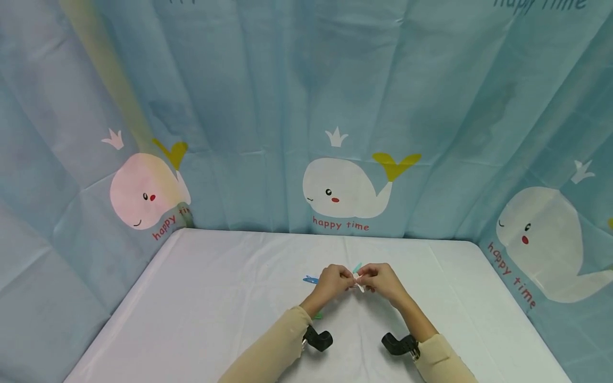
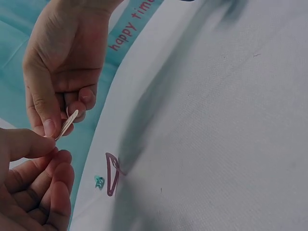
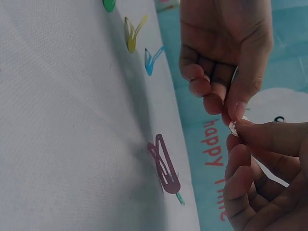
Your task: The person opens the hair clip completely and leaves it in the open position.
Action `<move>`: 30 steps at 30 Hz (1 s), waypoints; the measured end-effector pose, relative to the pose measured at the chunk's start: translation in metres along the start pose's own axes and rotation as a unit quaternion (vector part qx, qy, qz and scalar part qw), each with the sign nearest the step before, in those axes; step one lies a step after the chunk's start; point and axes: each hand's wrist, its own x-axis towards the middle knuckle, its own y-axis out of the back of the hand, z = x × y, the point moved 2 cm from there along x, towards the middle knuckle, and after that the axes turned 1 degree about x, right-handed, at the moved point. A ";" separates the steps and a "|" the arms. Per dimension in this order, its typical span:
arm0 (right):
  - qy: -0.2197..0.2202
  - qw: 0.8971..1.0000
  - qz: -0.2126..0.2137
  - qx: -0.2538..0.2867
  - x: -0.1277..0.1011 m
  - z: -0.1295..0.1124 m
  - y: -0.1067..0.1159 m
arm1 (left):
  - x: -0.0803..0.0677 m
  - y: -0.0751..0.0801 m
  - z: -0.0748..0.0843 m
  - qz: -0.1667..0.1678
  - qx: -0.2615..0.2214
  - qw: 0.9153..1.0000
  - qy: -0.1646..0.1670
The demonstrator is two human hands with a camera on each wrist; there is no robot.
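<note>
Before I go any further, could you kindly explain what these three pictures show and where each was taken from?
There is no machine here: a person works with two bare hands. The wide picture comes from a camera worn on the head, looking down at a table with a white cloth, with a whale-print curtain behind it. The other two come from small cameras strapped to the wrists, each looking at that hand's work from close by.

The left hand and right hand meet above the table and together pinch a small pale hair clip. On the cloth lie more snap clips: a dark pink one, a yellow one, a blue one and a bit of green.
</note>
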 end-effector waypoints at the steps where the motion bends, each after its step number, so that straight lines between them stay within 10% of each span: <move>1: 0.002 1.000 0.001 0.001 0.000 -0.001 0.000 | 0.000 0.001 0.000 0.001 -0.005 1.000 -0.003; 13: -0.019 0.996 0.072 0.057 -0.001 -0.003 -0.003 | -0.003 0.001 -0.003 -0.011 -0.022 1.000 0.007; 30: -0.009 0.990 0.068 0.122 -0.005 -0.002 -0.004 | -0.005 0.001 0.002 -0.012 -0.049 0.999 0.002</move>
